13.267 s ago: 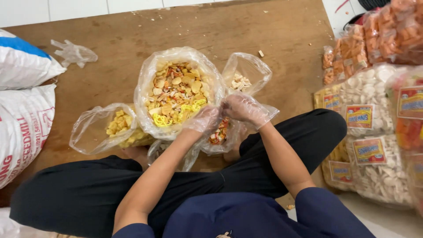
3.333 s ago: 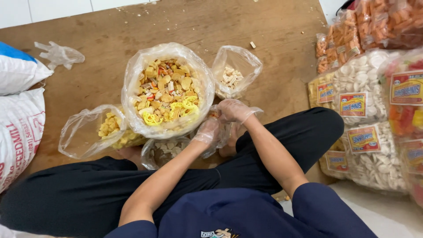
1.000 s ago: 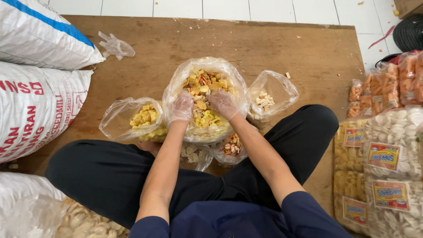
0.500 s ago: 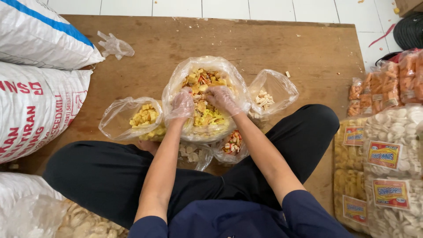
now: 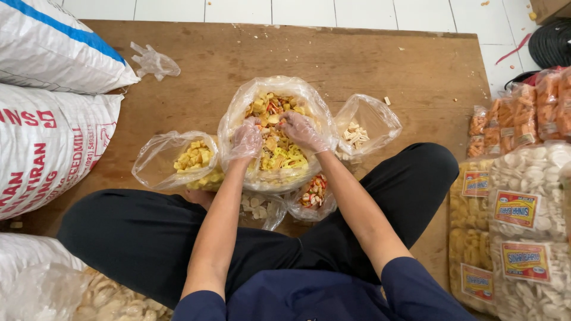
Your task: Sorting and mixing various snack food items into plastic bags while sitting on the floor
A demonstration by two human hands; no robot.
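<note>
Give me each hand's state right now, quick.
Left hand: gloved, fingers curled into the mixed crackers in the big clear bag; grip cannot be told.
Right hand: gloved, also in the crackers; grip cannot be told.

You are seated on the floor of a small snack-packing workroom: white floor tiles point(image 5: 363, 12), a bare wooden board point(image 5: 333, 65) as work surface, bulk woven sacks point(image 5: 47, 137) at your left, and stacked sealed, labelled cracker packs point(image 5: 523, 202) at your right.

Bright, even overhead light; soft faint shadows, mild glare on clear plastic, sharp throughout, slight wide-angle stretching at edges.
</note>
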